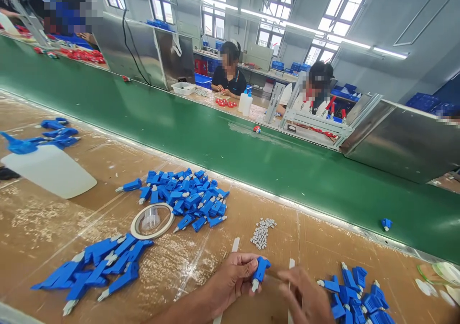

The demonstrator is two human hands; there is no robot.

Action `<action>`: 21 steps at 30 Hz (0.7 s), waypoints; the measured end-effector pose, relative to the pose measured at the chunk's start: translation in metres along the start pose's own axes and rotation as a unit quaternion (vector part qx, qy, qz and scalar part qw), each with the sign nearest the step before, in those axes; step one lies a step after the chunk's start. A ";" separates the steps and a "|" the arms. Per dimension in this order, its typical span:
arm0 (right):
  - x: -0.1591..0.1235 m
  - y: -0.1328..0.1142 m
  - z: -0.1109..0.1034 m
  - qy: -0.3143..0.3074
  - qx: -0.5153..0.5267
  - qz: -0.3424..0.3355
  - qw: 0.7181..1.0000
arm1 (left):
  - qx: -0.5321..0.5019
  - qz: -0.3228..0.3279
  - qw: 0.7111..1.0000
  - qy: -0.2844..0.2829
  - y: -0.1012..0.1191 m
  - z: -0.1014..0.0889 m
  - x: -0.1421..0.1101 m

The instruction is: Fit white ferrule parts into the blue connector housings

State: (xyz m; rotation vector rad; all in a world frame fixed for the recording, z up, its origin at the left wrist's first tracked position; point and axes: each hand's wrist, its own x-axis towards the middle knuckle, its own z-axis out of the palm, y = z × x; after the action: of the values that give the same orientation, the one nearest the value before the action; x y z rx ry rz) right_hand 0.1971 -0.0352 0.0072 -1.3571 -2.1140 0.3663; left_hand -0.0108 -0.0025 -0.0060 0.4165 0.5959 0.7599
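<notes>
My left hand (237, 278) grips a small blue plastic part (261, 270) between thumb and fingers; its grey-white tip points down. Just right of it is my right hand (305, 293), somewhat blurred, with thumb and fingers apart and nothing visible between them. Beyond my hands lies a small heap of grey pieces (263, 233). Similar blue parts with pale tips form a large pile (190, 194) farther left and a smaller pile (354, 293) by my right hand. Longer blue pieces (104, 261) with pale ends lie at the left front.
A roll of tape (134, 225) sits between the left piles. A white squeeze bottle (50, 168) with a blue cap lies at far left. The green conveyor belt (201, 142) runs past the table, carrying a blue part (386, 224). Several people work across it.
</notes>
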 end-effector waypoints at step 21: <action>0.092 0.027 -0.010 -0.156 0.079 0.182 0.968 | -0.041 0.016 0.999 -0.008 -0.011 -0.007 0.011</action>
State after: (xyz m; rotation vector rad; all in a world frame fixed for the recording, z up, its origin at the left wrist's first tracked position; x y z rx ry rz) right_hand 0.1951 0.0580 0.0318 -1.6793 -2.0128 0.9330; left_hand -0.0034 -0.0007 -0.0217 0.3560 0.5426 0.8094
